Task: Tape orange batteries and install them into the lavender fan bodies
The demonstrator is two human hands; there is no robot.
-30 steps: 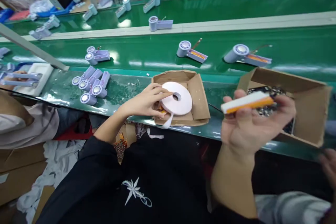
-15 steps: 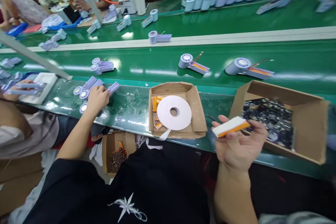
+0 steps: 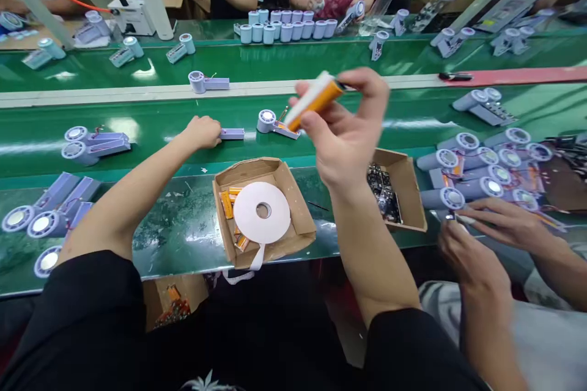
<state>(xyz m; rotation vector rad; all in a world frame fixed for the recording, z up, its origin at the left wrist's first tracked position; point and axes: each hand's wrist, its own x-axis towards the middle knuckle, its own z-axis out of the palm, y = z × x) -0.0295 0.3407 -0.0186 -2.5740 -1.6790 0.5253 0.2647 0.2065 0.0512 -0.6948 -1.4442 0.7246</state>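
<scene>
My left hand (image 3: 205, 132) reaches onto the green belt, its fingers closed around a lilac handheld fan housing (image 3: 233, 134); only the open handle end shows, and the rest is hidden under the hand. Raised over the belt, my right hand (image 3: 351, 128) pinches an orange battery (image 3: 316, 104) with a white strip along its upper side. Just left of and below the battery lies another fan (image 3: 267, 121) with wires sticking up. A cardboard box (image 3: 300, 220) on the near ledge holds a roll of white tape (image 3: 247, 211) and several orange batteries (image 3: 226, 204).
Several fan housings (image 3: 48, 223) lie on the ledge at left. To the right stands a box of dark circuit boards (image 3: 383, 192). A co-worker's hands (image 3: 477, 250) work beside a cluster of fans (image 3: 488, 171). More fans (image 3: 284, 30) line the far side.
The view has swung to the right. My left hand has moved from the ledge onto the belt with a fan housing. My right hand has lifted the battery up and forward over the belt.
</scene>
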